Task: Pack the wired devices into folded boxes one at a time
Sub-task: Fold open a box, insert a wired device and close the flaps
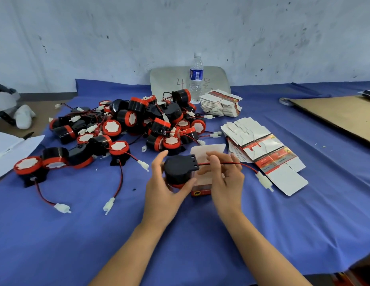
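– Because your right hand (225,178) lies across the box (201,185), only its blurred white flap on the far side and a red panel at the near end show.

– And whether the device (180,169) has its red end inside that box or just beside it, I cannot tell. Your left hand (163,188) hides that spot.

– Your left hand grips the device, fingers curled round its black body, mid-cloth (76,234). Your right thumb and forefinger pinch its wire (240,165), the other fingers loosely spread. The white plug (264,181) hangs off to the right.

– To your right, flat boxes (262,145) lie fanned and overlapping. A stack (221,105) of more sits farther off, near the bottle (196,77). The pile (126,124) of devices, wires tangled, fills the far left.

– On writing: your box's red panel carries a dark animal emblem, with print too blurred to read. The grey board (169,79) behind the bottle shows a red "4" and a scribble that the bottle partly hides. The bottle's blue label has a barcode, its words illegible.

– Cardboard (341,114) runs off the right edge and white paper (12,149) off the left.
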The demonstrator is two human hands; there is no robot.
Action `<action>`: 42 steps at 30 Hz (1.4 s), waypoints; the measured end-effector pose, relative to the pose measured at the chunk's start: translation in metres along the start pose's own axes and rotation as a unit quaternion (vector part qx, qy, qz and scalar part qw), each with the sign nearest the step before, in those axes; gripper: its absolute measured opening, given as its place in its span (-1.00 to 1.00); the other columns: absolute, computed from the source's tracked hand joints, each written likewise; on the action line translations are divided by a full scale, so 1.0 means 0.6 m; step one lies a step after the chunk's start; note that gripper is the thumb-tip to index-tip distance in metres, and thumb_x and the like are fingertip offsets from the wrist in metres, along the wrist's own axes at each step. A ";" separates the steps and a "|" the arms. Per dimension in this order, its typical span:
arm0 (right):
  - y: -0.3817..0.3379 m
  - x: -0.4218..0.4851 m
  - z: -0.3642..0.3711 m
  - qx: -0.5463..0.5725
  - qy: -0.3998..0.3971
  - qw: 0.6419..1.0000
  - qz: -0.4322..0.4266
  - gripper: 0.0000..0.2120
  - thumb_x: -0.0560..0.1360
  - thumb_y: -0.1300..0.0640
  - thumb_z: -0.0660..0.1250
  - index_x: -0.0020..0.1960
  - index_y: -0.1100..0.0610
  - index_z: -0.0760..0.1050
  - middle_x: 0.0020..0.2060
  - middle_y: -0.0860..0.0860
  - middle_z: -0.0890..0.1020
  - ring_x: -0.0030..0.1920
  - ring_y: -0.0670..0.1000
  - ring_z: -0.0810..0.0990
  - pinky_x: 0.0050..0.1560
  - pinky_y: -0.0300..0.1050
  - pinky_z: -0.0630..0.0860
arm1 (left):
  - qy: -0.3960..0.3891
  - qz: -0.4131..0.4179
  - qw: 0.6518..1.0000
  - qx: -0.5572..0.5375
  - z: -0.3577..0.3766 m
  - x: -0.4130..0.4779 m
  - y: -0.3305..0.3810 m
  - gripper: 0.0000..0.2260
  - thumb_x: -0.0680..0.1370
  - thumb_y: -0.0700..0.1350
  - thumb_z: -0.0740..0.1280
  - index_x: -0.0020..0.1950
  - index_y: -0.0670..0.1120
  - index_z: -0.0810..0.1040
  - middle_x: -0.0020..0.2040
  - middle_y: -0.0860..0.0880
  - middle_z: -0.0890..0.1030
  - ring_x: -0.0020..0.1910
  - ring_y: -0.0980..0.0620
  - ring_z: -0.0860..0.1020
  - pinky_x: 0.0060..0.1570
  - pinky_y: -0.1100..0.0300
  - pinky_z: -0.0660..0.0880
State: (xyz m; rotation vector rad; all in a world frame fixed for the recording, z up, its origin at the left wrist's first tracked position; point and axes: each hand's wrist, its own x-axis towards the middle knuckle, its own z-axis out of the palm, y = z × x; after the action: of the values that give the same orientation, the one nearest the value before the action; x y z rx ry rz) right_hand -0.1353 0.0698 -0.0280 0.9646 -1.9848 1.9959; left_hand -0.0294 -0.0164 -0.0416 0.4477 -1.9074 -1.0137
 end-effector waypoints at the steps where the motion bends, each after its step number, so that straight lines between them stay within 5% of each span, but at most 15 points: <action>1: 0.000 -0.001 0.000 -0.008 -0.005 1.000 -0.026 -0.62 0.57 -0.08 0.17 -0.10 0.16 0.62 -0.21 -0.44 0.60 0.10 -0.32 0.50 0.41 0.06 0.17 | 0.028 0.026 0.999 -0.010 -0.001 0.000 0.000 -0.37 0.35 0.11 0.50 0.29 0.40 0.23 0.14 0.40 0.52 0.08 0.23 0.58 -0.08 0.38 0.53; 4: -0.005 -0.002 -0.001 -0.044 0.009 0.997 -0.064 -0.63 0.53 -0.11 0.18 -0.05 0.14 0.63 -0.10 -0.40 0.57 0.14 -0.25 0.49 0.45 0.03 0.13 | 0.086 0.120 0.989 -0.004 -0.009 0.004 0.000 -0.42 0.43 -0.08 0.50 0.35 0.15 0.31 0.29 0.32 0.42 0.28 0.20 0.48 0.16 0.30 0.48; 7: -0.006 -0.005 -0.004 -0.106 0.086 0.987 -0.087 -0.73 0.52 -0.03 0.26 -0.06 0.11 0.65 -0.12 -0.38 0.48 0.06 -0.20 0.42 0.18 -0.07 0.36 | 0.046 0.255 0.961 0.092 -0.009 0.004 0.002 -0.51 0.50 -0.25 0.39 0.34 0.10 0.35 0.43 -0.03 0.35 0.44 0.15 0.31 0.32 0.32 0.33; 9: -0.007 -0.006 -0.007 -0.052 0.099 0.992 -0.055 -0.85 0.53 0.05 0.29 -0.12 0.04 0.62 -0.26 -0.35 0.53 -0.15 -0.20 0.51 -0.07 -0.32 0.41 | -0.006 0.267 0.951 0.154 -0.001 -0.006 0.013 -0.62 0.58 -0.01 0.36 0.35 0.25 0.37 0.42 0.07 0.41 0.41 0.25 0.34 0.29 0.38 0.36; 11: -0.010 -0.004 -0.012 0.025 0.085 0.996 -0.007 -0.84 0.55 0.07 0.26 -0.15 -0.10 0.56 -0.29 -0.24 0.60 -0.29 -0.22 0.56 -0.22 -0.31 0.44 | -0.046 0.265 0.939 0.213 0.005 -0.018 0.031 -0.62 0.51 0.20 0.38 0.30 0.42 0.40 0.33 0.31 0.47 0.35 0.32 0.38 0.21 0.47 0.37; 15: -0.015 0.000 -0.026 0.118 0.057 0.991 0.003 -0.74 0.57 -0.06 0.17 -0.19 -0.13 0.59 -0.14 -0.16 0.65 -0.28 -0.16 0.54 -0.26 -0.15 0.44 | -0.108 0.393 0.895 0.181 0.007 -0.025 0.027 -0.61 0.56 -0.24 0.19 0.34 0.10 0.43 0.51 -0.12 0.15 0.53 0.01 0.16 0.41 0.24 0.23; 18: -0.015 -0.006 -0.029 0.163 -0.006 0.986 -0.029 -0.71 0.54 -0.05 0.14 0.15 -0.23 0.56 -0.37 -0.02 0.51 -0.36 -0.09 0.39 -0.32 -0.16 0.36 | -0.104 0.344 0.923 0.142 0.011 -0.017 0.030 -0.75 0.66 -0.18 0.13 0.27 0.03 0.47 0.50 -0.10 0.17 0.46 -0.17 0.24 0.43 0.12 0.23; 21: -0.014 -0.008 -0.025 0.162 -0.057 0.981 -0.088 -0.58 0.47 0.02 0.26 0.33 -0.13 0.43 -0.29 0.07 0.49 -0.38 0.03 0.39 -0.34 -0.09 0.41 | -0.089 0.303 0.943 0.108 0.018 -0.016 0.025 -0.79 0.62 -0.21 0.22 0.24 -0.01 0.42 0.47 -0.04 0.28 0.46 -0.13 0.26 0.37 0.05 0.35; 25: -0.010 -0.008 -0.021 0.125 -0.056 0.981 -0.138 -0.51 0.37 0.03 0.44 0.26 0.00 0.41 0.05 -0.10 0.59 -0.11 0.00 0.63 -0.10 -0.18 0.55 | -0.076 0.206 0.975 0.038 0.018 -0.014 0.033 -0.56 0.51 -0.15 0.32 0.33 0.15 0.32 0.46 0.16 0.33 0.47 0.03 0.29 0.29 0.02 0.44; 28: -0.011 -0.011 -0.015 0.117 -0.030 0.985 -0.126 -0.64 0.40 0.05 0.44 0.15 -0.10 0.44 0.02 -0.18 0.59 -0.07 -0.07 0.64 -0.10 -0.29 0.52 | -0.063 0.188 0.980 0.019 0.019 -0.013 0.023 -0.29 0.50 -0.12 0.38 0.53 0.22 0.09 0.53 0.15 0.24 0.49 0.02 0.28 0.35 0.07 0.39; 32: -0.014 -0.010 -0.013 0.162 0.036 0.985 -0.050 -0.68 0.37 0.02 0.43 0.03 -0.25 0.42 -0.03 -0.21 0.59 -0.09 -0.11 0.62 -0.13 -0.30 0.52 | -0.054 0.047 0.997 0.034 0.021 -0.006 0.005 -0.02 0.37 0.11 0.53 0.56 0.22 -0.09 0.57 0.23 0.02 0.54 0.14 0.09 0.45 0.06 0.24; 35: -0.011 -0.003 -0.014 0.139 0.060 0.988 -0.033 -0.78 0.38 -0.01 0.41 -0.07 -0.05 0.41 0.02 -0.13 0.54 -0.07 -0.11 0.58 -0.17 -0.28 0.49 | -0.119 -0.081 0.989 0.018 0.021 0.004 -0.003 0.06 0.26 0.24 0.53 0.41 0.44 -0.25 0.47 0.24 0.23 0.47 0.21 0.22 0.35 0.19 0.30; 38: -0.010 -0.002 -0.011 0.074 0.079 0.992 -0.063 -0.74 0.39 0.02 0.41 -0.18 0.16 0.39 0.08 -0.04 0.49 0.07 -0.21 0.51 -0.13 -0.39 0.44 | -0.153 -0.088 0.983 0.046 0.024 0.005 -0.020 -0.06 0.35 0.06 0.56 0.41 0.41 -0.09 0.20 0.29 0.48 0.19 0.37 0.43 0.09 0.52 0.31; 42: 0.002 0.001 -0.012 0.008 0.095 0.994 -0.051 -0.73 0.39 0.11 0.46 -0.26 0.16 0.37 0.09 -0.04 0.46 0.08 -0.19 0.50 -0.13 -0.20 0.53 | -0.110 -0.099 0.988 0.042 0.027 0.004 -0.019 -0.37 0.31 0.12 0.56 0.28 0.24 0.34 0.10 0.19 0.44 0.05 0.28 0.48 -0.09 0.51 0.38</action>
State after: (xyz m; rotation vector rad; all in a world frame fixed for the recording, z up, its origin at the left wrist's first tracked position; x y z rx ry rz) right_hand -0.1386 0.0764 -0.0281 0.8280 -1.7875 1.9696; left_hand -0.0456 -0.0173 -0.0534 0.6048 -2.1406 -1.1532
